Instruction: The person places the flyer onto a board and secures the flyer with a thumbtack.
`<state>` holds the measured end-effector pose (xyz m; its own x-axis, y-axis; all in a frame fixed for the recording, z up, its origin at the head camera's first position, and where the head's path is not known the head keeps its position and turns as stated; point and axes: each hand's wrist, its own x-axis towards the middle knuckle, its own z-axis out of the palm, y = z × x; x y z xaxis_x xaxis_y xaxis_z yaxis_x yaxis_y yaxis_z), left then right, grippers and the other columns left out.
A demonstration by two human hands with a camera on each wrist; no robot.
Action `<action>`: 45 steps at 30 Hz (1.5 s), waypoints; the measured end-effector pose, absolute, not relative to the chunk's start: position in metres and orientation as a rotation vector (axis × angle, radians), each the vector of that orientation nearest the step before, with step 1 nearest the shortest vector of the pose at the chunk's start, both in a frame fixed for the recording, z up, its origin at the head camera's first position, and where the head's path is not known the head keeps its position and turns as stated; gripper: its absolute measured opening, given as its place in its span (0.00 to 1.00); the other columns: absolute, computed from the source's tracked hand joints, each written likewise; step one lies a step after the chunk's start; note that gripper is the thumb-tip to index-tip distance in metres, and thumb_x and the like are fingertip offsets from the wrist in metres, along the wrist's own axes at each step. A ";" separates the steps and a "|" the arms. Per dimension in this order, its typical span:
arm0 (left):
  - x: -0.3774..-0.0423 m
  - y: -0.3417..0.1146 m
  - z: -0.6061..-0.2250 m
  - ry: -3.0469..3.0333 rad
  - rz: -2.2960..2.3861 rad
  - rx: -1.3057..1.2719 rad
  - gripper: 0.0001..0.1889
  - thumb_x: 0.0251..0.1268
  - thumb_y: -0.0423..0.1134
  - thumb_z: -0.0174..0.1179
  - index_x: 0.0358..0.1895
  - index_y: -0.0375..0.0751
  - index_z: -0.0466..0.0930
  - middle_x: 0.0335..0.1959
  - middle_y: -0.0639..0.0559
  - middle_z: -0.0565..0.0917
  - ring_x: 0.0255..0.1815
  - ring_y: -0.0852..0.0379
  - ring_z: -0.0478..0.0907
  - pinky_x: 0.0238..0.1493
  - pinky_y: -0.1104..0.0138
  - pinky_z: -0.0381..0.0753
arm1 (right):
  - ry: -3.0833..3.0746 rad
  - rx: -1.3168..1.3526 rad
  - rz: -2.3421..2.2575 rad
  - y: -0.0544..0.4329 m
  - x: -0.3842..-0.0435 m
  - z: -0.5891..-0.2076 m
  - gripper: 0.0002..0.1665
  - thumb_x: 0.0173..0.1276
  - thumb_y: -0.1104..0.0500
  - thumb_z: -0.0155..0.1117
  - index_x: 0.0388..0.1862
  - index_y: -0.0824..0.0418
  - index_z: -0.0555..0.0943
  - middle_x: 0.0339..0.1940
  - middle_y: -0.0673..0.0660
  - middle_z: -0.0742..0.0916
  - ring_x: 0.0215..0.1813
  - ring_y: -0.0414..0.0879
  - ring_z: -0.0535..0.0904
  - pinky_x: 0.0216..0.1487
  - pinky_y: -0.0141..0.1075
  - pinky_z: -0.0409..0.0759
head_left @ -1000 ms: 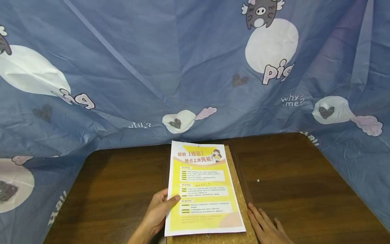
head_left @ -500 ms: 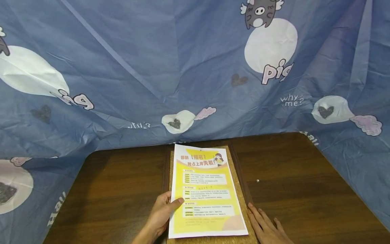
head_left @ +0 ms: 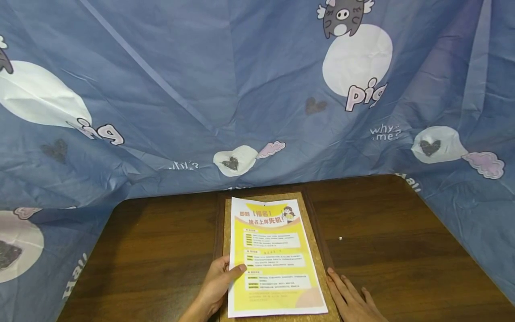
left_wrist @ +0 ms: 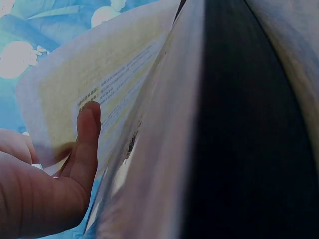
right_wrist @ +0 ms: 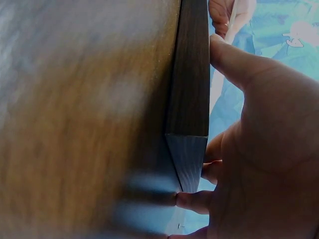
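One paper (head_left: pixel 277 259) (mostly yellow) is pinched in your left hand (head_left: pixel 217 284); your right hand (head_left: pixel 351 297), unclenched, touches the board frame (head_left: pixel 317 231).

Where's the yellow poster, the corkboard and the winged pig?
Yellow poster (head_left: pixel 276 258): head view, printed middle.
Corkboard (head_left: pixel 320 268): head view, bare strip along the right.
Winged pig (head_left: pixel 343 22): head view, just below its snout.

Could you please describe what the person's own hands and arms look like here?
Both the left hand and the right hand are bare, with no gloves or printed markings visible. The short stretch of left forearm in the head view shows no sleeve. The frame cuts off the rest, so any clothing farther up cannot be seen.
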<state>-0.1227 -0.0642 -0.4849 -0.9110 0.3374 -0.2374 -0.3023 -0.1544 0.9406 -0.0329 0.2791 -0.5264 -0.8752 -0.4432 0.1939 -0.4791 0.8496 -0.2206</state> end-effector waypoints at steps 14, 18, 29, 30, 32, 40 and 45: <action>-0.122 -0.062 -0.489 1.748 2.089 0.016 0.21 0.71 0.28 0.54 0.60 0.16 0.66 0.47 0.31 0.84 0.40 0.45 0.87 0.39 0.62 0.85 | -2.887 0.702 0.396 0.279 -0.032 -0.527 0.69 0.55 0.25 0.66 0.83 0.48 0.39 0.82 0.45 0.40 0.62 0.69 0.73 0.39 0.76 0.71; -0.122 -0.062 -0.489 1.751 2.069 0.023 0.21 0.72 0.29 0.54 0.61 0.16 0.66 0.46 0.31 0.84 0.40 0.44 0.87 0.39 0.61 0.85 | -2.874 0.714 0.390 0.279 -0.033 -0.527 0.70 0.55 0.25 0.66 0.83 0.48 0.37 0.82 0.46 0.41 0.62 0.69 0.73 0.38 0.75 0.71; -0.121 -0.062 -0.488 1.805 2.029 0.024 0.21 0.71 0.29 0.55 0.60 0.16 0.66 0.43 0.31 0.85 0.38 0.44 0.87 0.38 0.61 0.86 | -2.882 0.736 0.385 0.280 -0.034 -0.528 0.70 0.55 0.25 0.65 0.83 0.49 0.38 0.82 0.45 0.40 0.62 0.69 0.72 0.38 0.75 0.71; -0.121 -0.062 -0.488 1.809 2.027 0.021 0.21 0.71 0.30 0.55 0.60 0.16 0.66 0.42 0.32 0.85 0.37 0.44 0.87 0.38 0.61 0.86 | -2.882 0.742 0.380 0.280 -0.034 -0.528 0.70 0.55 0.24 0.64 0.83 0.49 0.38 0.82 0.45 0.40 0.62 0.69 0.72 0.37 0.75 0.71; -0.121 -0.062 -0.487 1.822 2.023 0.016 0.21 0.71 0.30 0.56 0.60 0.16 0.66 0.41 0.32 0.85 0.37 0.44 0.87 0.37 0.62 0.86 | -2.875 0.737 0.386 0.280 -0.034 -0.528 0.69 0.55 0.25 0.64 0.83 0.49 0.38 0.82 0.45 0.41 0.62 0.69 0.72 0.37 0.75 0.71; -0.118 -0.066 -0.482 1.937 1.971 -0.012 0.22 0.70 0.32 0.57 0.57 0.16 0.67 0.38 0.34 0.86 0.34 0.45 0.87 0.36 0.61 0.86 | -2.901 0.697 0.400 0.278 -0.032 -0.528 0.68 0.55 0.24 0.64 0.82 0.44 0.37 0.82 0.41 0.39 0.63 0.68 0.72 0.39 0.75 0.71; -0.116 -0.071 -0.479 2.005 1.949 -0.018 0.21 0.69 0.32 0.57 0.56 0.16 0.68 0.35 0.36 0.86 0.32 0.46 0.86 0.35 0.59 0.86 | -2.896 0.688 0.406 0.277 -0.033 -0.528 0.69 0.55 0.24 0.64 0.82 0.43 0.36 0.82 0.40 0.39 0.61 0.69 0.73 0.39 0.76 0.70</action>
<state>-0.1161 -0.0711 -0.4792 -0.9408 0.2270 -0.2517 -0.2451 0.0573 0.9678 -0.0326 0.2771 -0.5279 -0.8862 -0.4208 0.1940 -0.4580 0.8593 -0.2280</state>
